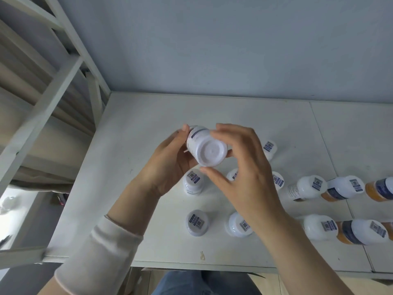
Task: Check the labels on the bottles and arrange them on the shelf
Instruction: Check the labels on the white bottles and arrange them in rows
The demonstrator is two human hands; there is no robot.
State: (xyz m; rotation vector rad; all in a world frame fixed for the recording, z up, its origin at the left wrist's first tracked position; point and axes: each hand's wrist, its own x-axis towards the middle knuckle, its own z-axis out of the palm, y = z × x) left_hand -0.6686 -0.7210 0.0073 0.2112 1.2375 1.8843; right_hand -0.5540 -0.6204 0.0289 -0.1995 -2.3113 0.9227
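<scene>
Bottle [209, 151] hangs tilted above the shelf [138, 128], base toward us: our left hand [168, 167] wraps its side, our right hand [244, 167] pinches the base rim. We judge it is being turned so the label can be read. Other bottles [193, 182] stand in rows below, code stickers up, likely awaiting the same check. The held label is mostly turned away and blurred; our right arm covers some bottles, and the frame edge cuts the orange ones [380, 189].
</scene>
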